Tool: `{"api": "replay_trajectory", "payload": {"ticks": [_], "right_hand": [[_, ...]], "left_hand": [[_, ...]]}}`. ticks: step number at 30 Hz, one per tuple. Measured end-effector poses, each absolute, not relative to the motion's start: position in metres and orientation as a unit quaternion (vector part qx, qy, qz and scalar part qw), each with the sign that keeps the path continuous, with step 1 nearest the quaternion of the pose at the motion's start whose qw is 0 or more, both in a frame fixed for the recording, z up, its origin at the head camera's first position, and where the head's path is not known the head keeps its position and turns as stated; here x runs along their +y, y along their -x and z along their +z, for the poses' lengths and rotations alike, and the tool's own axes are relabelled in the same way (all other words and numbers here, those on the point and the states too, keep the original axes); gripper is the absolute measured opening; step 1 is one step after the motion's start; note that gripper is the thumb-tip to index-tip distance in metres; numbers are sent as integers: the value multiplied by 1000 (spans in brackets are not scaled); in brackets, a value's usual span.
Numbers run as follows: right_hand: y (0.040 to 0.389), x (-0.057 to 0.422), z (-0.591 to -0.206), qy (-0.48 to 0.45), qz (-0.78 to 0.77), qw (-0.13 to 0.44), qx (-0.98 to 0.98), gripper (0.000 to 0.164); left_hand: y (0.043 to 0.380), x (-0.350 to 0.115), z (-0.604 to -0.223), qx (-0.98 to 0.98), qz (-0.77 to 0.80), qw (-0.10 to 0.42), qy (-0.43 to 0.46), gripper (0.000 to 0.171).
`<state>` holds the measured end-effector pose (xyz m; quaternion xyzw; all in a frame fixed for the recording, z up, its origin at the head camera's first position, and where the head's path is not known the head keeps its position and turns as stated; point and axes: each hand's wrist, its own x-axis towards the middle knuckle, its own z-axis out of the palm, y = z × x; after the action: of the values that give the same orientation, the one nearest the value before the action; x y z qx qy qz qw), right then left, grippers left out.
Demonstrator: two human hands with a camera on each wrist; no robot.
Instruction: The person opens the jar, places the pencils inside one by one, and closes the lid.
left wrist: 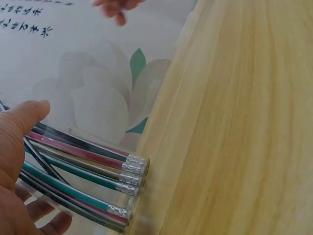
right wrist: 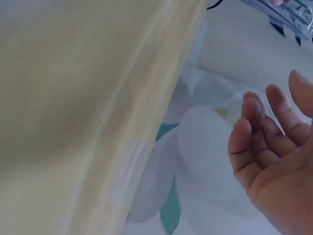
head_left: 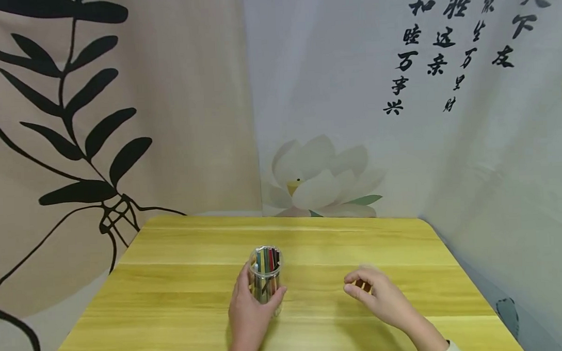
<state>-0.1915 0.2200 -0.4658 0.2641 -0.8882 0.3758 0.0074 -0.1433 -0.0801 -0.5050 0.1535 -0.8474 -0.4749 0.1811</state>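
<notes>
My left hand (head_left: 250, 317) grips a clear cylindrical jar (head_left: 266, 274), thumb on one side and fingers on the other. Inside the upright jar stand several pencils (left wrist: 93, 166) in green, red, black and gold tones, their metal-banded ends down by the table. Over the table to the right, my right hand (head_left: 382, 297) has loosely curled fingers with nothing between them. The right wrist view shows its palm and bent fingers (right wrist: 239, 142), apart from the jar. Just beyond that hand, a small see-through piece (right wrist: 129, 171) lies on the tabletop, faint and blurred.
The wood-grain table (head_left: 182, 282) reaches back to a hanging cloth printed with a pale lotus (head_left: 325, 179), dark leaves (head_left: 103, 132) and black characters (head_left: 411, 34). At the right, the table's side edge borders more pale cloth (head_left: 506, 229).
</notes>
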Motion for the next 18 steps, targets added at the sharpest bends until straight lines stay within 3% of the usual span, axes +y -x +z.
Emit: {"api": "replay_trajectory", "payload": {"ticks": [11,18], "right_hand": [[185,277,-483,-44,374,-2,-927,42],[191,303,-493,1,365,-19,-931,57]], "left_hand": [[144,-78,-505,-849,-475,178,-151,107],[144,-79,-504,-851,-471,177,-153,105]]}}
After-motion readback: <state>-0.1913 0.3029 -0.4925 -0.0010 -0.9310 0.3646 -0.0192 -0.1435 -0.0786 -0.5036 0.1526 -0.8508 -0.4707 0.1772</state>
